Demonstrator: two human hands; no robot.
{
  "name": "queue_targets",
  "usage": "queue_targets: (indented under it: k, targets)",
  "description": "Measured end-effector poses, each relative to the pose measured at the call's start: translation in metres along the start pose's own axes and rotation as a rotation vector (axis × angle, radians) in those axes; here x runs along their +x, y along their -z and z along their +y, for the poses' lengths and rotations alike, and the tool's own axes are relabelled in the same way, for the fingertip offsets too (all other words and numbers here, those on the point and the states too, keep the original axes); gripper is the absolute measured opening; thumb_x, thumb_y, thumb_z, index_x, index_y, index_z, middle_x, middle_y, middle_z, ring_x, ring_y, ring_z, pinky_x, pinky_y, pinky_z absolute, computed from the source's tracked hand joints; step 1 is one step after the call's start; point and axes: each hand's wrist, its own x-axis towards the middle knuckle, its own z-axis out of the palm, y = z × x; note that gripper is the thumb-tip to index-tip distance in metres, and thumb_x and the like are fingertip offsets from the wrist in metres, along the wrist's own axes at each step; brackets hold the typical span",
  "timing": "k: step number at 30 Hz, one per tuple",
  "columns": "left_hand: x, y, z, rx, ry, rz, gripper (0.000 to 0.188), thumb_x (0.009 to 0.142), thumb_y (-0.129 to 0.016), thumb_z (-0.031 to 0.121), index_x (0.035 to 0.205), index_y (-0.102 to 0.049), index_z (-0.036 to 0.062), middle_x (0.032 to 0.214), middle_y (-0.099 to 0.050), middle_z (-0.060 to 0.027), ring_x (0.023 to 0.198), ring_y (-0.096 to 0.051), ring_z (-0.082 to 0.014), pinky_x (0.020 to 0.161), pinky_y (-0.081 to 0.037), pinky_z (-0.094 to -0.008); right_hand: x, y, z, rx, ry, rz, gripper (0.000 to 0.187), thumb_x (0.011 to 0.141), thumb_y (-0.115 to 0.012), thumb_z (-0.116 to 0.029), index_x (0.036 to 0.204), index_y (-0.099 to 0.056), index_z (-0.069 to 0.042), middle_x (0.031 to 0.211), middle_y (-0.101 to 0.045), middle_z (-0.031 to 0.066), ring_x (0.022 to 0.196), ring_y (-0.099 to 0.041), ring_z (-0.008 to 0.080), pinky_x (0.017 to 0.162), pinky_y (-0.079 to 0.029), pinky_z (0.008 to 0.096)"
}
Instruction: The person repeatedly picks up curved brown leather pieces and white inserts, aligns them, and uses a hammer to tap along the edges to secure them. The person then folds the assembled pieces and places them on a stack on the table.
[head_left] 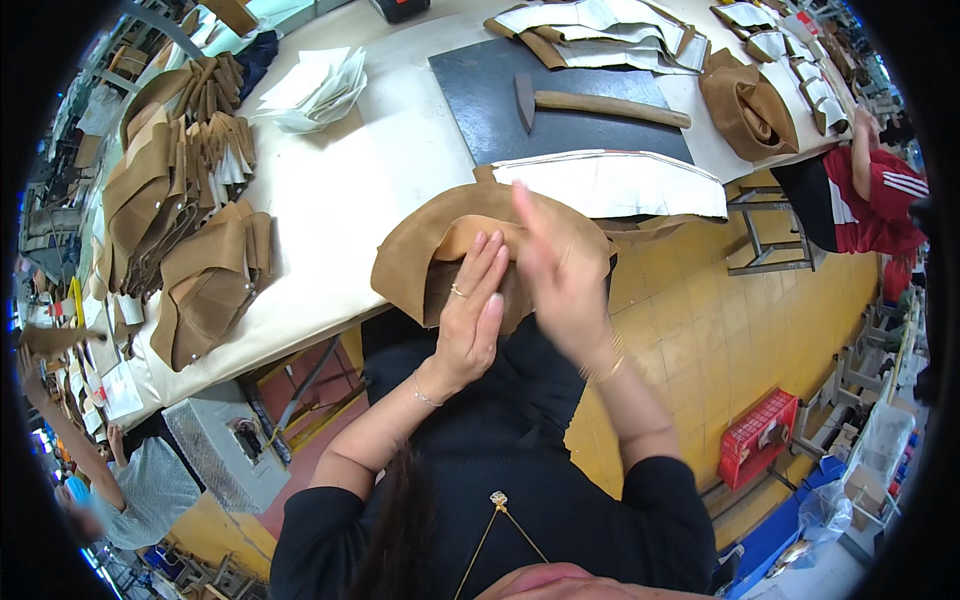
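Observation:
A curved brown suede piece (pixel 410 250) with a lighter tan inner side rests at the table's front edge, partly over my lap. My left hand (pixel 470 315) lies against its inner fold, the fingers stretched out side by side. Beside it my right hand (pixel 560 270) is smeared by motion over the right part of the suede, the thumb pointing up. What its other fingers do is not clear. Just behind the suede lies a long white-faced piece (pixel 620 185) with brown edges. A hammer (pixel 610 107) with a wooden handle rests on a dark slab (pixel 460 90).
Stacked brown suede pieces (pixel 215 260) and a pile of white sheets (pixel 315 88) cover the table's left side. More white-faced pieces (pixel 610 35) and a rolled suede piece (pixel 745 105) lie at the back right. A red crate (pixel 758 437) stands on the yellow floor. Other people work on both sides.

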Motion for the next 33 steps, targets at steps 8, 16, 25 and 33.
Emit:
queue_targets:
  k: [8,16,25,33]
  targets:
    - [-0.034,-0.023,-0.024,-0.127,0.057,0.014,0.077,0.105,-0.025,0.047,0.157,-0.004,-0.0056,0.164,0.001,-0.0266,0.153,-0.004,-0.0418,0.123,-0.011,-0.0464,-0.104,-0.075,0.031,0.222,-0.131,0.116,0.071,0.107,-0.026,-0.050,0.158,-0.018,0.000,0.164,-0.012,0.0237,0.152,-0.012,0.0406,0.122,-0.016,0.0458]
    - [-0.062,-0.002,-0.025,-0.180,0.263,-0.234,0.093,0.101,-0.031,0.061,0.156,0.005,-0.0035,0.165,0.002,-0.0244,0.153,-0.008,-0.0376,0.122,-0.014,-0.0433,-0.133,-0.058,0.016,0.294,-0.407,0.043,0.077,0.106,-0.025,-0.055,0.157,-0.017,0.002,0.164,-0.016,0.0229,0.151,-0.020,0.0358,0.121,-0.021,0.0406]
    - [-0.099,0.057,-0.022,-0.743,0.914,0.073,0.068,0.106,-0.032,0.052,0.138,-0.048,-0.0052,0.126,-0.063,-0.0207,0.112,-0.065,-0.0300,0.102,-0.048,-0.0427,-0.154,0.004,0.091,0.965,-1.020,0.211,0.078,0.102,-0.031,-0.064,0.139,-0.046,0.002,0.134,-0.059,0.0193,0.118,-0.062,0.0287,0.097,-0.049,0.0409]
    - [-0.049,0.105,-0.022,-0.943,0.813,0.264,0.030,0.096,-0.067,0.021,0.117,-0.067,-0.0011,0.103,-0.073,-0.0068,0.086,-0.070,-0.0132,0.078,-0.057,-0.0288,-0.108,0.065,0.065,0.671,-0.725,0.454,0.044,0.105,-0.054,-0.029,0.131,-0.054,0.006,0.132,-0.061,0.0141,0.119,-0.061,0.0213,0.103,-0.049,0.0378]
